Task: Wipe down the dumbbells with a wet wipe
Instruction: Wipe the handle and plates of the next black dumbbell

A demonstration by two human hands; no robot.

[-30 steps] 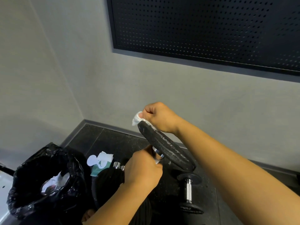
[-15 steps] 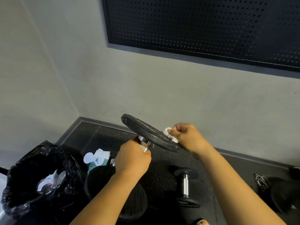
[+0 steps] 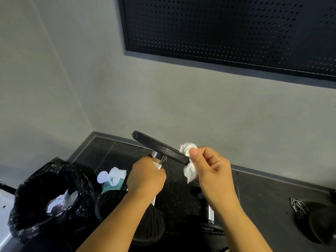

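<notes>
While the left hand [image 3: 145, 177] is gripping the knurled steel handle [image 3: 157, 161] of the dumbbell [image 3: 158, 148] with every finger wrapped round it, the right hand [image 3: 212, 171] is pinching a crumpled white wet wipe [image 3: 190, 172] between thumb and curled fingers and folding it over the low right edge of the upper plate. That dumbbell is being held in the air in front of the person, its long axis running up and a little away from the left fist, so the plate is tilting with its rim sloping from upper left down to lower right. The right hand is sitting at the low end, nearer the rim, and the rest of the edge is stretching up and to the left. Judging from this, the coming move is calling either for the wipe to slide that way or for the left hand to turn the handle and feed the rim round. A dark ribbed round shape under the left forearm may be the lower plate, though the arm is hiding the join. A second dumbbell [image 3: 211, 215] is lying on the dark floor [image 3: 263, 197] below the right wrist. A pack of wipes [image 3: 113, 179] is lying just left of the left hand, and a black bin bag [image 3: 27, 206] holding white scraps is standing at the far left.
</notes>
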